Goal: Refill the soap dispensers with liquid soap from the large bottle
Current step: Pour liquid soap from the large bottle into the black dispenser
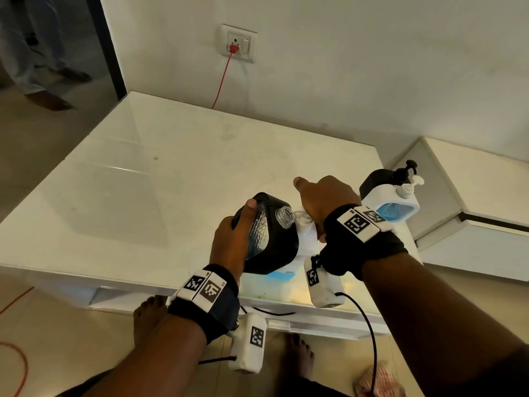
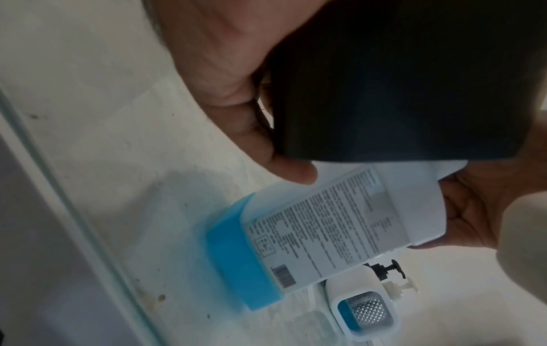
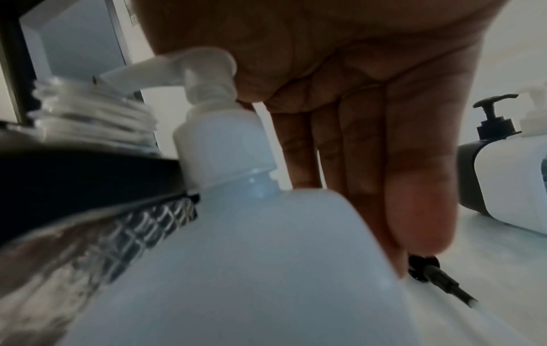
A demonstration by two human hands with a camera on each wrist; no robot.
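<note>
My left hand (image 1: 232, 239) grips a black soap dispenser (image 1: 274, 242), tilted, its clear threaded neck (image 1: 284, 216) uncapped. Beside it stands the large white bottle (image 2: 325, 222), with blue soap low inside. Its white pump (image 3: 207, 65) points its nozzle at the dispenser's neck (image 3: 89, 110). My right hand (image 1: 323, 199) lies on the pump head with its palm, the fingers (image 3: 370, 163) straight down behind the bottle and the thumb stretched out. A loose black pump (image 3: 435, 278) lies on the table behind the bottle.
The white glossy table (image 1: 171, 181) is bare on its left half. At its right edge stand a white dispenser (image 1: 392, 202) with blue soap and a black one (image 1: 375, 179), both with pumps on. A red cable (image 1: 223, 78) hangs from the wall socket.
</note>
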